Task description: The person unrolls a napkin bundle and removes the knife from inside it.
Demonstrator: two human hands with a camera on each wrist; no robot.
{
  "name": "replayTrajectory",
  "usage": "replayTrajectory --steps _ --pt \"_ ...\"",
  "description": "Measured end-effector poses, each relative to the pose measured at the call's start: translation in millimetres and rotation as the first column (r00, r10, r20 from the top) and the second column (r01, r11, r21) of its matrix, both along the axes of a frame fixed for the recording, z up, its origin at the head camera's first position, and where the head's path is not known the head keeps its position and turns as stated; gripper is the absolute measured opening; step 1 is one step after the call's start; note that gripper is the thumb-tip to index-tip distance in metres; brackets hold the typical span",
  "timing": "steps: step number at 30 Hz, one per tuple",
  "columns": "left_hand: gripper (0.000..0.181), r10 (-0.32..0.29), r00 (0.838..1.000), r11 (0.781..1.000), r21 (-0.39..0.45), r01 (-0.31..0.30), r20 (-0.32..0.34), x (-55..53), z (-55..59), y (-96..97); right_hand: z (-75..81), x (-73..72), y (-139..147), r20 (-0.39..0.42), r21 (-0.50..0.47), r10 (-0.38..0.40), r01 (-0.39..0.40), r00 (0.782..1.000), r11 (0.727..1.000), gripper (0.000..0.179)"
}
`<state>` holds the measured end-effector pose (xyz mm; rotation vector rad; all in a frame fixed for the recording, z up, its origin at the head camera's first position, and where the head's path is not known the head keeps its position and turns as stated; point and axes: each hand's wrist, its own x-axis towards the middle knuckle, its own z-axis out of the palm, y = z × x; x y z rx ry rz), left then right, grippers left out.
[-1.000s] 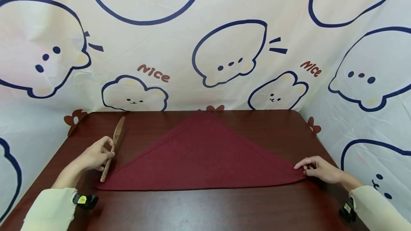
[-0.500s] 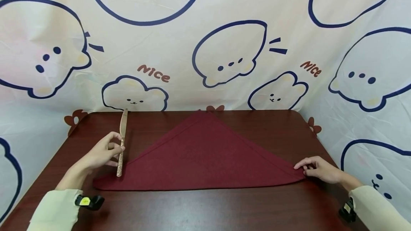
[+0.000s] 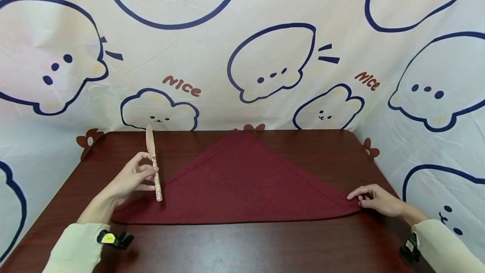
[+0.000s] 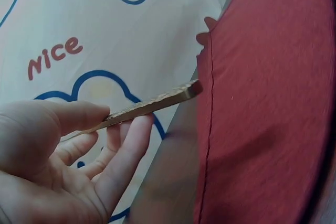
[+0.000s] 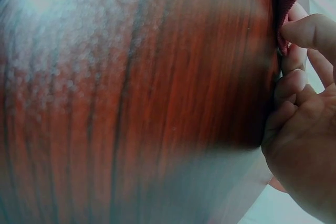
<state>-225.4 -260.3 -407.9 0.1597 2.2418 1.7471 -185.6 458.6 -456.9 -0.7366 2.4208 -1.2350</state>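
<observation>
My left hand [image 3: 130, 180] pinches a gold table knife [image 3: 158, 188] between thumb and fingers. Its blade points toward the far side and its textured handle end hangs over the left part of a dark red cloth napkin [image 3: 242, 180]. The left wrist view shows that handle [image 4: 157, 104] raised, with a shadow cast on the cloth. The napkin lies as a wide triangle, its long edge toward me and its peak at the table's far edge. At the right corner, my right hand [image 3: 379, 200] pinches the cloth tip [image 5: 290, 3] between thumb and fingers.
The dark brown wooden table [image 3: 242, 247] carries the napkin. A pale sheet [image 3: 212, 58] with blue cartoon outlines hangs behind the table and along both sides. Each wrist wears a black camera strap, the left camera [image 3: 117, 239] being close above the table's front part.
My left hand has moved right with the knife, over the napkin's left part, and the blade has turned from leaning right to leaning slightly left. The right hand and the napkin have stayed put.
</observation>
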Motion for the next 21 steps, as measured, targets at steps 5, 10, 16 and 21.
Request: replayTrajectory --steps 5,10,16,21 --pt "0.022 0.014 1.0 0.997 0.077 -0.014 0.007 -3.1 -4.8 7.3 0.0 0.1 0.0 0.005 0.001 -0.006 0.006 1.0 1.0 0.023" --pt "0.025 0.009 1.0 0.99 0.138 -0.013 0.026 -3.5 -10.0 13.4 1.9 -0.7 -1.7 0.004 0.005 -0.007 0.007 1.0 1.0 0.023" --pt "0.025 -0.01 1.0 0.984 0.177 0.006 0.02 -2.4 -15.4 23.7 4.0 0.0 -2.0 0.013 0.006 -0.01 0.01 1.0 1.0 0.023" --pt "0.025 0.001 0.999 0.981 0.192 -0.008 0.035 -1.9 -17.6 31.3 3.4 1.2 -1.6 0.026 -0.004 0.001 -0.001 1.0 1.0 0.023"
